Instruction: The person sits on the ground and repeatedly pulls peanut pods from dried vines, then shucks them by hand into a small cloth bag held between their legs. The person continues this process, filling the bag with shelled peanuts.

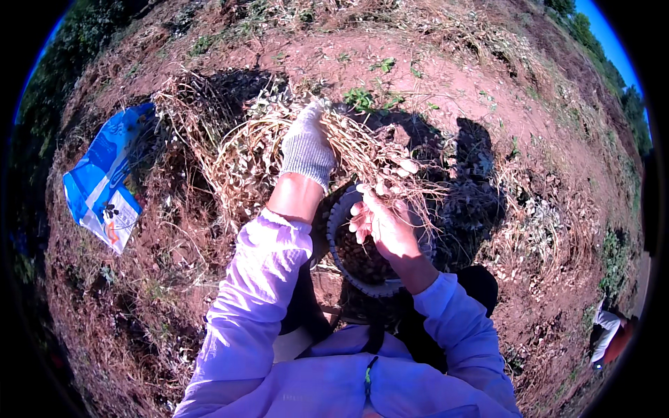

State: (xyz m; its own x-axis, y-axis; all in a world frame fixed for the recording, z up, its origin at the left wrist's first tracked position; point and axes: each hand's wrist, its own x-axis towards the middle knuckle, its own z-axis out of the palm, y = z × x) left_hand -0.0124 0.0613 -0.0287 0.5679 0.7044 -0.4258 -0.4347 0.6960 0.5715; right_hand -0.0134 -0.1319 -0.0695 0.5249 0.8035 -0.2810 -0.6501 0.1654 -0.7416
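Blue-and-white plastic sack (104, 184): lay flat on the red soil (488, 90) at far left. Left hand (306, 148), in a grey knitted glove: clenched around a bundle of dry, straw-coloured peanut plants (362, 150), held up above the heap of uprooted vines (209, 139). Right hand (382, 224), bare: fingers pinching pale pods at the bundle's roots, directly over a round dark basin with pods inside (362, 261). Another person (610, 334): crouched at far right.

grey knit glove (306, 150), lilac sleeves (254, 292), blue/white bag (104, 181), red-brown soil (474, 90)
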